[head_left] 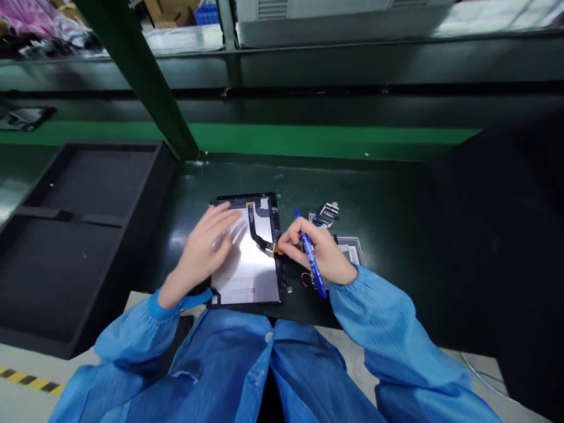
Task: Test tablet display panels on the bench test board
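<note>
An opened tablet (251,264) lies face down on the dark green workbench, its silver inner plate and a black flex cable (258,232) showing. My left hand (205,247) rests flat on the plate, fingers spread, steadying it. My right hand (319,249) holds a blue pen (312,258) against the palm while its fingertips pinch a small orange tab (278,249) at the tablet's right edge.
A small metal tally counter (325,214) and a small board with a label and red wire (350,252) lie to the right. A large black foam tray (79,235) sits at the left. A green post (145,82) slants up behind. A dark shape fills the right.
</note>
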Action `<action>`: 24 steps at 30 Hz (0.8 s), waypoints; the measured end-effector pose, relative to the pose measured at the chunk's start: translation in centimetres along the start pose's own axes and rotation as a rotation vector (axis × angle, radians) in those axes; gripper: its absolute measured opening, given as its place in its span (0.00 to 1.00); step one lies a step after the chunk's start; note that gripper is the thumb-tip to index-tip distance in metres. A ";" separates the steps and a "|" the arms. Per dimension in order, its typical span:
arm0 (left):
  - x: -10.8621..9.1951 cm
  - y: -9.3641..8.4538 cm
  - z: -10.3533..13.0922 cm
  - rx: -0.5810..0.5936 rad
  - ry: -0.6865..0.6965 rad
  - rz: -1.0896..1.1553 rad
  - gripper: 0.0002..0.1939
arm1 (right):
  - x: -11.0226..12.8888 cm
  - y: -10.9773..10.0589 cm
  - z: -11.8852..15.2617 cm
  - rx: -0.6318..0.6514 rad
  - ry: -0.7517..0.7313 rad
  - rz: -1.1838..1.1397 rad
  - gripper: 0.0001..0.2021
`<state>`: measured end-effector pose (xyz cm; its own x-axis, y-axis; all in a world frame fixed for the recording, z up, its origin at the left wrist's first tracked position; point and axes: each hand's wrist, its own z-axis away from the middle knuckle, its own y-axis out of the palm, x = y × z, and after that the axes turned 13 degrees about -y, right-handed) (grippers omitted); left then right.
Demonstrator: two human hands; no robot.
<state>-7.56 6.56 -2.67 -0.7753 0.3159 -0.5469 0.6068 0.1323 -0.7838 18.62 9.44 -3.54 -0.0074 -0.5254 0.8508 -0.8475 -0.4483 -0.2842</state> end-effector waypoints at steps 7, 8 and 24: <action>-3.8 3.1 -0.9 0.306 -0.199 0.483 0.06 | -0.2 1.5 0.3 0.011 -0.028 0.010 0.13; -3.7 3.1 -0.9 0.336 -0.223 0.503 0.06 | -0.2 1.5 0.4 0.020 -0.032 0.006 0.12; 1.5 -1.9 0.4 0.034 -0.674 -0.085 0.17 | -1.1 -1.6 0.7 -0.261 -0.095 0.399 0.04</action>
<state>-9.94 6.36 -2.12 -0.7665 -0.3507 -0.5380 0.5413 0.0979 -0.8351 20.36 10.25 -4.29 -0.3209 -0.6887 0.6502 -0.8933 -0.0080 -0.4494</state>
